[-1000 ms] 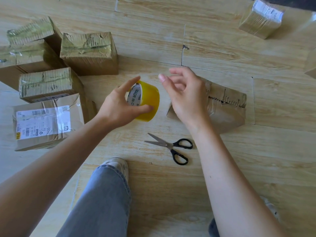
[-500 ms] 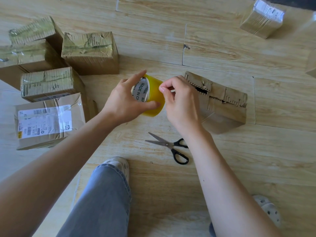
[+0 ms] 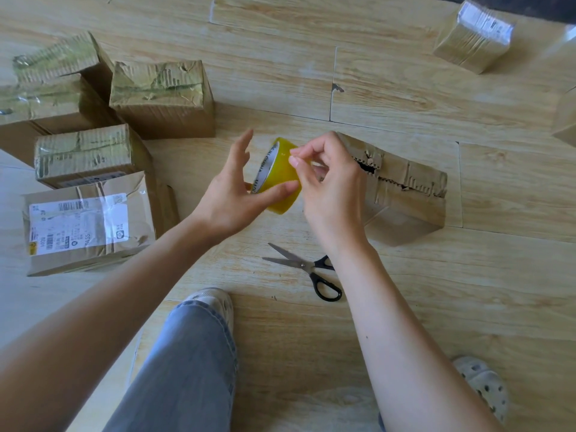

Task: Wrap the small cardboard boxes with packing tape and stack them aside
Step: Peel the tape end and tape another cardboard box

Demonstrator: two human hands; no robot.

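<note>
A person's left hand (image 3: 230, 194) grips a yellow tape roll (image 3: 280, 182) above the wooden floor (image 3: 405, 88), thumb across its face. The right hand (image 3: 330, 188), fingertips curled, pinches at the roll's rim. A torn cardboard box (image 3: 405, 194) lies just behind the right hand, scissors (image 3: 308, 269) nearby.

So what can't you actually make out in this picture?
All head view.
Loose end of the yellow packing tape roll: hidden under the right hand.
Print on the white shipping label: too small.
The tan cardboard box at the right: cut off by the frame edge.
The black-handled steel scissors: one handle loop partly behind the right forearm.
</note>
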